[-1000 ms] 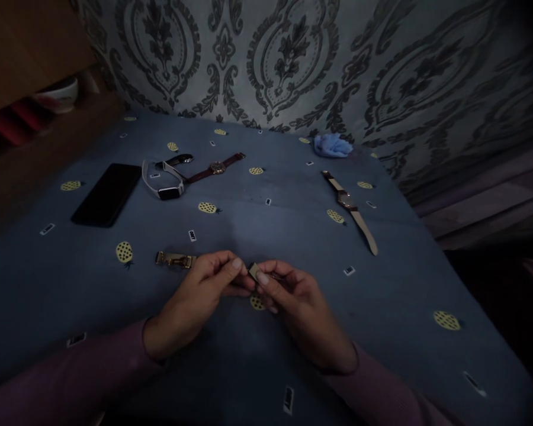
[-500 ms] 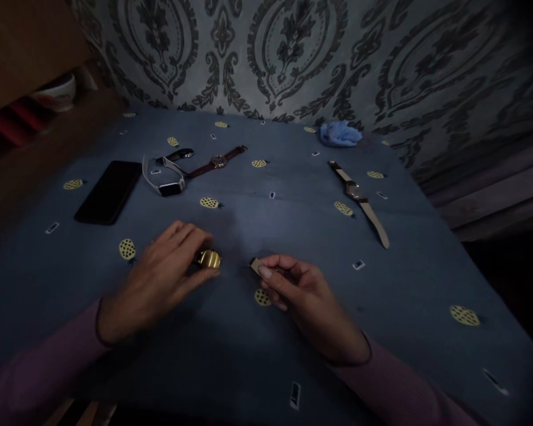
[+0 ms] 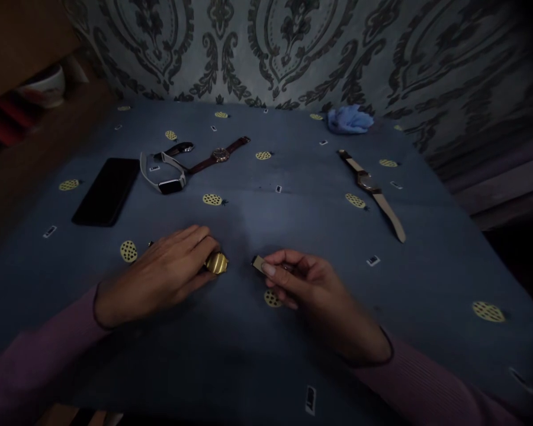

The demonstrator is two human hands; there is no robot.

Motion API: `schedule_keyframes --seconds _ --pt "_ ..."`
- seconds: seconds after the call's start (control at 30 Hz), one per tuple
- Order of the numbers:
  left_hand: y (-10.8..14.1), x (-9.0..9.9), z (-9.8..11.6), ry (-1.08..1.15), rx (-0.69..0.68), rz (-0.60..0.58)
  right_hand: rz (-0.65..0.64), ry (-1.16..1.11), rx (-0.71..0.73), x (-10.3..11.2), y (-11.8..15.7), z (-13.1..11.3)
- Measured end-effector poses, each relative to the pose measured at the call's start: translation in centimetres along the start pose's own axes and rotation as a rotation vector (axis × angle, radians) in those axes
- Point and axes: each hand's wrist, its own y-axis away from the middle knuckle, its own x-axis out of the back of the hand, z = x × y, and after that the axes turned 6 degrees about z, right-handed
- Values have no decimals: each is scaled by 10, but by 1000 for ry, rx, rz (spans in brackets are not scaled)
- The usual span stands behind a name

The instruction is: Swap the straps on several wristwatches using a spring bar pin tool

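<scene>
My left hand (image 3: 169, 263) is closed around a gold-coloured watch (image 3: 217, 262), whose shiny round case shows past the fingertips. A small dark bit, perhaps its strap, peeks out behind the knuckles; the rest is hidden. Close by, my right hand (image 3: 299, 281) pinches a watch strap piece (image 3: 258, 263) between thumb and fingers. Its pale underside and dark end point toward the gold watch, with a gap between them. Most of that strap is covered by my fingers.
Farther back lie a white-banded smartwatch (image 3: 170, 186), a brown-strapped watch (image 3: 221, 155) and a black-strapped watch (image 3: 184, 147). A black phone (image 3: 106, 192) rests at the left. Another watch (image 3: 366, 181) lies at the right, below a crumpled blue cloth (image 3: 350, 119). A patterned wall bounds the back.
My left hand has slid slightly right with the gold watch and wraps farther over it. The right hand keeps its pinch on the strap piece. The view has shifted a little.
</scene>
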Motion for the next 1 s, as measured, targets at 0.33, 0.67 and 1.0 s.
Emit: schedule_keyframes --seconds 0.33,0.67,1.0 --pt "-15 11 -4 150 22 -160 3 -8 -47 -1 1 -5" --pt "-18 5 -4 396 -86 -41 -86 48 -7 3 1 -4" --pt "-15 -1 -3 414 -157 14 -178 97 -34 7 -1 -4"
